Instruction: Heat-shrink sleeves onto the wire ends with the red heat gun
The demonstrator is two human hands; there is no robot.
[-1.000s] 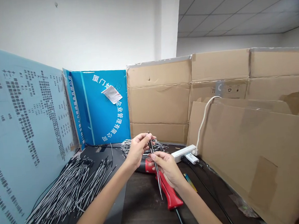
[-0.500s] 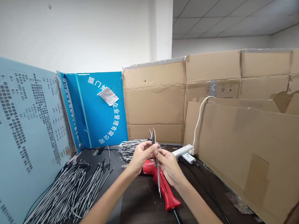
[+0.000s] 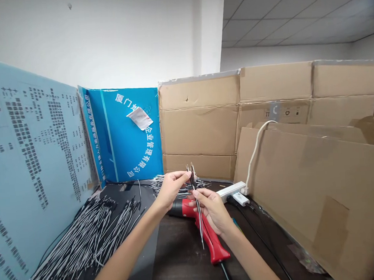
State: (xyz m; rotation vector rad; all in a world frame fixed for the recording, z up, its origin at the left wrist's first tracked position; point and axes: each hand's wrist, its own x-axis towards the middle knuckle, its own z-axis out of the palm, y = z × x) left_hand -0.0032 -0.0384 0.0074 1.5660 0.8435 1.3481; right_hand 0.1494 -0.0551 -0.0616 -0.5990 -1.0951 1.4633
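Upright between both hands is a small bundle of thin black and white wires [image 3: 200, 225], its tips sticking up above my fingers. My right hand [image 3: 213, 207] is closed around the middle of the bundle. Higher up, my left hand [image 3: 174, 188] pinches wires near their top ends with thumb and forefinger. Below the hands lies a red heat gun [image 3: 211, 241] with a dark nozzle end, partly hidden by the wires and my right hand. Behind the hands rests a pile of black and white wires [image 3: 157, 187].
A larger heap of similar wires [image 3: 75, 239] spreads over the left of the table. A white power strip [image 3: 231, 191] with plugs and cables stands right of the hands. Cardboard panels [image 3: 202, 130], a blue board [image 3: 132, 148] and a printed light-blue sheet [image 3: 30, 169] border the table.
My left hand has drawn slightly up and left from my right hand, so more of the bundle shows between them. The whole view has shifted a little.
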